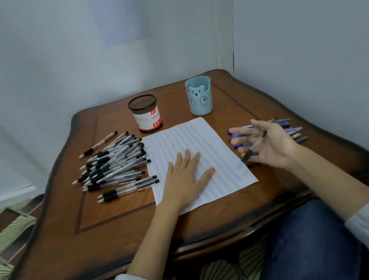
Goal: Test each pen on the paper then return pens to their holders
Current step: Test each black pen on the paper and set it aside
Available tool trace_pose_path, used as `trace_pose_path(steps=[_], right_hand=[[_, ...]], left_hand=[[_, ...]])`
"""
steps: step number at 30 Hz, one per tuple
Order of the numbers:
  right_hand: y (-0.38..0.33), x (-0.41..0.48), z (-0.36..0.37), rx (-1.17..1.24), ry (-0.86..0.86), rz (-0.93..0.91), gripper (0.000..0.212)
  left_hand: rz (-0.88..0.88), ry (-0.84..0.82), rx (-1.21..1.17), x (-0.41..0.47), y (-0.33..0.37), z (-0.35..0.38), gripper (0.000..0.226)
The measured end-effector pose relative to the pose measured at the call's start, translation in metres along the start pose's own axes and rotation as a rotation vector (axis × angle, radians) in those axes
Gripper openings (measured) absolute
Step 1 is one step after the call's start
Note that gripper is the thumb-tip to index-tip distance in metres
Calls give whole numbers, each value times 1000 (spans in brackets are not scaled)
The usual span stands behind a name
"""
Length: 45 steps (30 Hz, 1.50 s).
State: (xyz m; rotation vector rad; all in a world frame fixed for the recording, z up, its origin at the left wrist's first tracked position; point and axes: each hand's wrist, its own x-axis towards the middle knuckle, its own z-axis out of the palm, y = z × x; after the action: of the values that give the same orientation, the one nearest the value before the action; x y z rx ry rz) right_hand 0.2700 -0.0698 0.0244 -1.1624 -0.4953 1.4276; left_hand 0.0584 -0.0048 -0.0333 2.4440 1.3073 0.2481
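A lined paper (204, 136) covered in scribbles lies in the middle of the wooden table (271, 196). My left hand (184, 176) presses flat on it, fingers straight. My right hand (270, 143) hovers just off the paper's right edge with fingers spread and holds a dark-gripped pen (251, 152), tip down and blurred. Several black-gripped pens (115, 164) are heaped left of the paper. Several blue pens (293, 132) lie to the right, partly hidden behind my right hand. A black mesh holder (144, 112) and a light blue bear holder (199, 96) stand behind the paper.
The table sits in a corner, with white walls close behind and to the right. Its curved front edge is near my lap and knee (313, 240). Patterned floor tiles (3, 229) show at the left.
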Motion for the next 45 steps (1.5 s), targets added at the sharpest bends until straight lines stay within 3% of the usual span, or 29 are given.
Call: trace_pose_path(steps=[2,6,9,12,16,25,31,45], right_hand=[[6,-1,-5,-181,10,-8,60],[15,0,-14,-223,20,-55,78],[19,-2,-18,-203,-1,-84,68],[25,-4,-18,-263,-24,-222,35],[33,-3,-12,-410,78,-354,41],[46,-3,-10,-797,107,-592,43],[49,2,-15,-804,127,-573,25],[50,3,-14,-880,108,-611,31]], left_hand=[[31,44,-30,0,0,0,66],[160,130,-54,-4,1,0,50],[154,87,-60,-6,3,-2,60],[134,30,-22,-8,7,-4,78],[94,17,-5,-9,15,-6,87],[90,57,-8,-8,14,2,87],[87,63,-18,-9,13,2,89],[85,71,-32,-10,13,3,94]])
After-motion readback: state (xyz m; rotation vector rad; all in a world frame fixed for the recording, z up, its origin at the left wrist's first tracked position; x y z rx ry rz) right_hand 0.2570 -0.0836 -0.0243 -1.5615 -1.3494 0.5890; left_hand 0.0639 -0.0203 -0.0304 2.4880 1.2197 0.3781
